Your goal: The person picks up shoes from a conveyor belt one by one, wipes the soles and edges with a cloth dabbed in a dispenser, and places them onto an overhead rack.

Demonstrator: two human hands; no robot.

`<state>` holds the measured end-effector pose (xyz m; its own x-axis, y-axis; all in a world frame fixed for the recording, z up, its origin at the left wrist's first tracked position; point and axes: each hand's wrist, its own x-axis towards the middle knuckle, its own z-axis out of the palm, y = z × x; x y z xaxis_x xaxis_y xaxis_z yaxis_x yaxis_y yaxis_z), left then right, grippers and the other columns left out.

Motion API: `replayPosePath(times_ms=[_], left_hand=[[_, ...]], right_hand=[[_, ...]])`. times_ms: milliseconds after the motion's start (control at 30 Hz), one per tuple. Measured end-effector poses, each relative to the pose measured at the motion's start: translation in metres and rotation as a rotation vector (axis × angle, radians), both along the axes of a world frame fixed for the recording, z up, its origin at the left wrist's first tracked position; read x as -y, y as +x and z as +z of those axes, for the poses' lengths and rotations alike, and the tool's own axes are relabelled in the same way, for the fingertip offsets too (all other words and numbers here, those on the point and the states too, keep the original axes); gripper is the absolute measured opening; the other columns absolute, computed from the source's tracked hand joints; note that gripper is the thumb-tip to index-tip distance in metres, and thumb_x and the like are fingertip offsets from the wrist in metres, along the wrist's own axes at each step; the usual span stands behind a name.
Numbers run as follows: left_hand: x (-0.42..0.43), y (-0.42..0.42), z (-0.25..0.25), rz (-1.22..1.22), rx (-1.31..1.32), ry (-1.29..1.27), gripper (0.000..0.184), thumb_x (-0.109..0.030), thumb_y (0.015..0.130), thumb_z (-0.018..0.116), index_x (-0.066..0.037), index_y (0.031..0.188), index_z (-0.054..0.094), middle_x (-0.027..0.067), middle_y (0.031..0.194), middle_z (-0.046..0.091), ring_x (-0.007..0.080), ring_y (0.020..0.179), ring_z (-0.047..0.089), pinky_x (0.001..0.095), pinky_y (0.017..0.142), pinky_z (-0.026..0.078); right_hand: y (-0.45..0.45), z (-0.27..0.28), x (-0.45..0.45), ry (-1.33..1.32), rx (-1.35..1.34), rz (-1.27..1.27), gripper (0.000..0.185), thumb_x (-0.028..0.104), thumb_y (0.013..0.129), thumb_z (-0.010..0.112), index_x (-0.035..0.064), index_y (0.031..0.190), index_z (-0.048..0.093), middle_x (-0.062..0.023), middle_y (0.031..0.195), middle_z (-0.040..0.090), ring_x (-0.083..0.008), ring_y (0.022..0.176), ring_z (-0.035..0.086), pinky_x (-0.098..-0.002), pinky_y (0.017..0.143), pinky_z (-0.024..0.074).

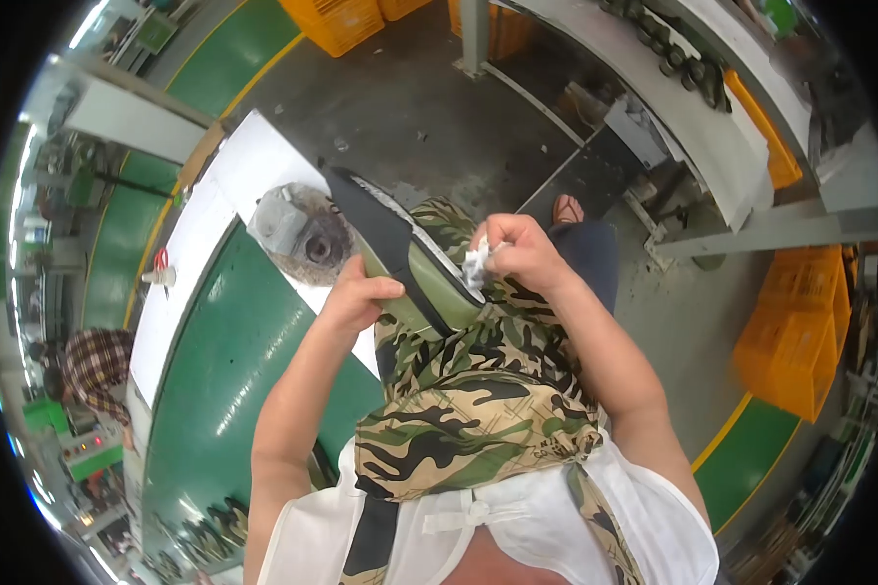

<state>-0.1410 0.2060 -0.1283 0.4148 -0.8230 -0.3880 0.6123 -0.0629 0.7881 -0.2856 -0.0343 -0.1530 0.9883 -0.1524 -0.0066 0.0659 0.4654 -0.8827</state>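
Note:
A long green and black boot-like piece (400, 255) with a pale sole edge lies slanted above my lap. My left hand (354, 295) grips its green part from the left, thumb laid across it. On the other side, my right hand (523, 252) pinches a crumpled white cloth or tissue (476, 263) close to the pale edge. A camouflage apron (478, 429) covers my lap beneath the piece. Just left of the piece, a grey, dirty round metal device (307, 234) stands on the white-covered table edge.
The green table top (234, 341) extends at the left, with a red-handled tool (160, 270) on its white border. A co-worker in a plaid shirt (98, 370) is at the far left. Orange crates (795, 331) stand at the right, near a shelf (693, 127).

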Motion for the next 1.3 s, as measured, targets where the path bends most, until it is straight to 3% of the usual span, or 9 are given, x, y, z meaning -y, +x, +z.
replayPosePath(times_ms=[200, 300, 533, 667, 833, 933, 1067, 1200, 1300], left_hand=[[0.033, 0.01, 0.001, 0.032, 0.022, -0.043, 0.061, 0.0, 0.066, 0.076, 0.004, 0.124, 0.055, 0.0131, 0.118, 0.065, 0.0264, 0.106, 0.064, 0.039, 0.096, 0.05], [0.062, 0.013, -0.002, 0.14, 0.172, 0.015, 0.06, 0.007, 0.065, 0.072, 0.003, 0.123, 0.054, 0.0119, 0.113, 0.065, 0.0267, 0.104, 0.065, 0.0396, 0.093, 0.052], [0.159, 0.048, 0.034, 0.096, 0.546, 0.266, 0.051, 0.006, 0.067, 0.074, 0.004, 0.115, 0.056, 0.0115, 0.105, 0.066, 0.022, 0.09, 0.066, 0.0345, 0.084, 0.054], [0.241, 0.087, 0.071, 0.168, 0.725, 0.222, 0.048, 0.005, 0.069, 0.076, 0.002, 0.112, 0.055, 0.0096, 0.101, 0.065, 0.0212, 0.087, 0.065, 0.0349, 0.082, 0.054], [0.355, 0.134, 0.176, 0.378, 1.112, -0.145, 0.045, 0.001, 0.077, 0.073, 0.0, 0.118, 0.055, 0.0071, 0.106, 0.063, 0.0181, 0.096, 0.06, 0.0324, 0.088, 0.048], [0.435, 0.156, 0.252, 0.378, 1.357, -0.304, 0.045, -0.005, 0.08, 0.073, 0.003, 0.122, 0.057, 0.0086, 0.111, 0.063, 0.0182, 0.1, 0.06, 0.0315, 0.092, 0.046], [0.522, 0.206, 0.329, 0.159, 1.935, 0.167, 0.044, -0.017, 0.078, 0.079, 0.005, 0.112, 0.064, 0.0108, 0.101, 0.069, 0.018, 0.09, 0.065, 0.0328, 0.083, 0.051], [0.587, 0.203, 0.305, -0.106, 2.108, 0.573, 0.061, -0.033, 0.079, 0.075, 0.003, 0.126, 0.06, 0.0133, 0.112, 0.07, 0.0186, 0.094, 0.068, 0.0297, 0.085, 0.051], [0.588, 0.229, 0.253, 0.105, 2.106, 0.256, 0.059, -0.033, 0.082, 0.073, -0.003, 0.13, 0.059, 0.0147, 0.122, 0.067, 0.0251, 0.112, 0.064, 0.031, 0.094, 0.048]], right_hand=[[-0.014, -0.017, 0.022, 0.139, -0.108, -0.289, 0.014, -0.001, 0.072, 0.066, 0.0051, 0.074, 0.053, -0.0072, 0.083, 0.067, -0.0121, 0.075, 0.061, -0.0258, 0.064, 0.0465], [-0.006, -0.044, 0.033, -0.137, -0.201, -0.409, 0.013, 0.0, 0.072, 0.068, 0.0059, 0.074, 0.057, -0.0005, 0.078, 0.062, -0.0082, 0.074, 0.058, -0.0247, 0.065, 0.0465], [0.007, -0.079, 0.093, 0.448, -0.252, -0.53, 0.013, 0.002, 0.071, 0.068, 0.0045, 0.075, 0.055, 0.0001, 0.069, 0.052, -0.0092, 0.063, 0.047, -0.0276, 0.056, 0.0349], [0.005, -0.137, 0.118, 0.494, -0.363, -0.684, 0.014, 0.002, 0.073, 0.068, 0.005, 0.076, 0.054, -0.0009, 0.065, 0.05, -0.0104, 0.057, 0.047, -0.029, 0.05, 0.0327], [-0.001, -0.155, 0.138, 0.454, -0.428, -0.71, 0.016, 0.004, 0.078, 0.066, 0.0081, 0.078, 0.051, -0.0014, 0.058, 0.044, -0.0111, 0.043, 0.038, -0.0314, 0.035, 0.0226], [-0.002, -0.157, 0.147, 0.489, -0.495, -0.694, 0.012, 0.005, 0.071, 0.068, 0.0035, 0.073, 0.056, -0.0012, 0.062, 0.051, -0.0094, 0.054, 0.045, -0.0295, 0.048, 0.0307], [0.006, -0.166, 0.146, 0.449, -0.477, -0.7, 0.014, 0.006, 0.072, 0.069, 0.0047, 0.072, 0.055, 0.001, 0.061, 0.05, -0.0074, 0.053, 0.044, -0.0288, 0.046, 0.0283], [0.013, -0.176, 0.142, 0.402, -0.44, -0.731, 0.014, 0.006, 0.072, 0.069, 0.0059, 0.072, 0.055, 0.0019, 0.06, 0.05, -0.0068, 0.054, 0.044, -0.0273, 0.047, 0.0299], [0.014, -0.184, 0.142, 0.396, -0.402, -0.752, 0.014, 0.006, 0.072, 0.069, 0.0076, 0.071, 0.055, 0.0026, 0.061, 0.05, -0.0067, 0.055, 0.046, -0.026, 0.049, 0.0335]])
